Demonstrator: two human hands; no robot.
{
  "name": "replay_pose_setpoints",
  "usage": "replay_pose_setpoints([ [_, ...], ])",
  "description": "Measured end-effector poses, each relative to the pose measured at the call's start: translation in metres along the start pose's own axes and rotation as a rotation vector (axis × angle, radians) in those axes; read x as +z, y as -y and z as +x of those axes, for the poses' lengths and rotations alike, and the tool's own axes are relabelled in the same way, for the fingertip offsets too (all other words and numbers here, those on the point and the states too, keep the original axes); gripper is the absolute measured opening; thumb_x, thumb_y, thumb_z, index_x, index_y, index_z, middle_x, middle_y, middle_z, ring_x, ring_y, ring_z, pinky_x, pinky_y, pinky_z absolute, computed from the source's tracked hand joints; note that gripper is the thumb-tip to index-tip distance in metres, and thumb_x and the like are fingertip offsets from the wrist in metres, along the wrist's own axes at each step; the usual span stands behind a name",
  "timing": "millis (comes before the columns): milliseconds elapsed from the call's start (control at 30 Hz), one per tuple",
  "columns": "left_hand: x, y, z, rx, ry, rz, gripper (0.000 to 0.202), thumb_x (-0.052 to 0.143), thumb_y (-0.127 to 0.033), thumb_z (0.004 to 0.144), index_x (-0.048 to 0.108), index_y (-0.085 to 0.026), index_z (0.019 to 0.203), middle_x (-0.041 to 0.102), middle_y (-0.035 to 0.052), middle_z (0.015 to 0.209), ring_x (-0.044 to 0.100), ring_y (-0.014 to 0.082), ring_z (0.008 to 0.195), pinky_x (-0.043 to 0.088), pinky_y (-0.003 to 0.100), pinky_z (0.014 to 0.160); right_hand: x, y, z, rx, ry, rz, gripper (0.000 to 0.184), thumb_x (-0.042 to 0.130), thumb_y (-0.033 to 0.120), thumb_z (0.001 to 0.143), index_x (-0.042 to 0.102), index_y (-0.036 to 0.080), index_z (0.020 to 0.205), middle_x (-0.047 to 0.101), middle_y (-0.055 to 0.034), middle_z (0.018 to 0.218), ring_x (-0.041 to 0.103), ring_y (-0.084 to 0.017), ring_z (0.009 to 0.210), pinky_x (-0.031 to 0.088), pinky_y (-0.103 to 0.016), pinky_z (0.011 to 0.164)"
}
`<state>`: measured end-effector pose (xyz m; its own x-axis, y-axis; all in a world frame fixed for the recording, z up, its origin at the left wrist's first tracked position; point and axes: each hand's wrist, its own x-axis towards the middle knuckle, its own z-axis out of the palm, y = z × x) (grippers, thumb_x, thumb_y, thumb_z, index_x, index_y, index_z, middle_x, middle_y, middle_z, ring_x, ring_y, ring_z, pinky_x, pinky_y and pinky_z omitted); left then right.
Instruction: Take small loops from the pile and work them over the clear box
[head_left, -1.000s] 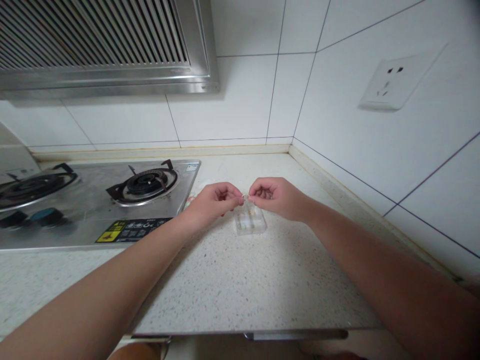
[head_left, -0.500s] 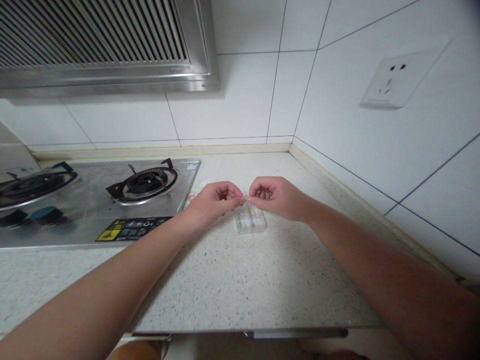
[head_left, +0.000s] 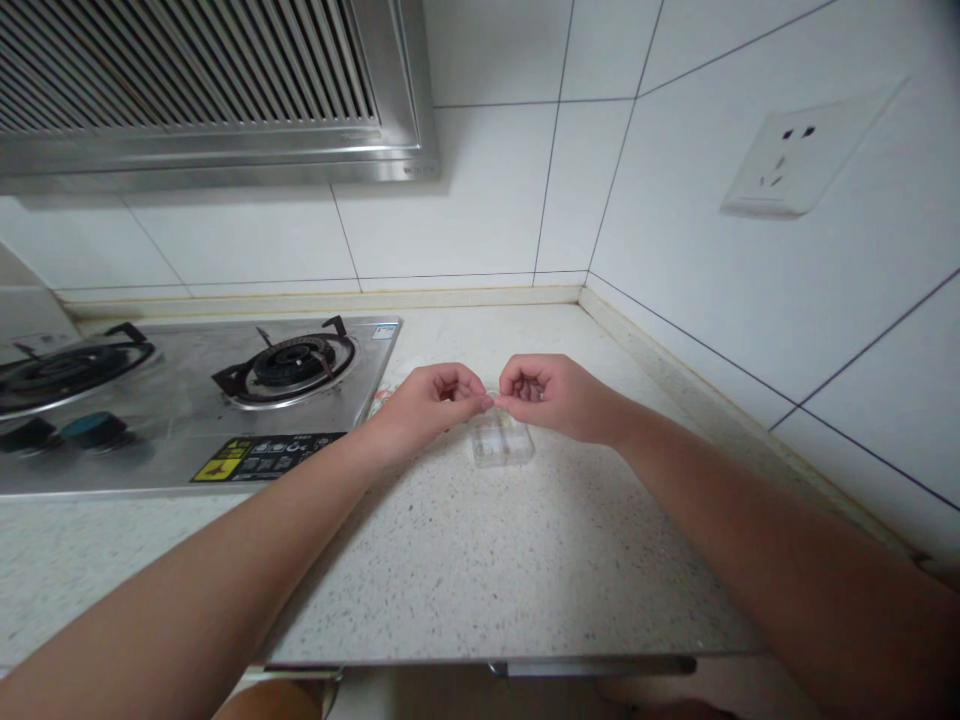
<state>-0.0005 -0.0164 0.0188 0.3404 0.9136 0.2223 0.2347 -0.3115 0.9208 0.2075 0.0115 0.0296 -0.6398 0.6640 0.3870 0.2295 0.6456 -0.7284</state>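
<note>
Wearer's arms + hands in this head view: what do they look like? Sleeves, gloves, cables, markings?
Both forearms, left forearm and right forearm, are bare as far as the frame shows; no sleeve visible. Left hand and right hand: ungloved. No watch, wristband, cable or marking visible on either side. Curled fingers hide too much to rule out rings.

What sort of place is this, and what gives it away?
A kitchen, most likely a home one: a two-burner gas stove is set in the speckled countertop, with a slatted metal range hood above and white wall tiles behind.
</note>
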Motion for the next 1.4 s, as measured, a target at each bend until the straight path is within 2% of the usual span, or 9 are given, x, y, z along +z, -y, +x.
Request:
replay_pose_setpoints([
  [1400, 0.0006, -0.0049, -0.0027, -0.047, 0.021, -0.029, 0.014, 0.062, -0.026, 0.081, 0.064, -0.014, 0.087, 0.059, 0.0004, 0.072, 0.049, 0.0083, 0.059, 0.035, 0.019, 0.049, -0.0007, -0.0014, -0.0002, 0.015, 0.012, 0.023, 0.014, 0.061, 0.030, 0.084, 0.063, 0.016, 0.084, 0.055, 0.0010, 0.068, 0.047, -0.010, 0.061, 0.037, -0.025, 0.054],
])
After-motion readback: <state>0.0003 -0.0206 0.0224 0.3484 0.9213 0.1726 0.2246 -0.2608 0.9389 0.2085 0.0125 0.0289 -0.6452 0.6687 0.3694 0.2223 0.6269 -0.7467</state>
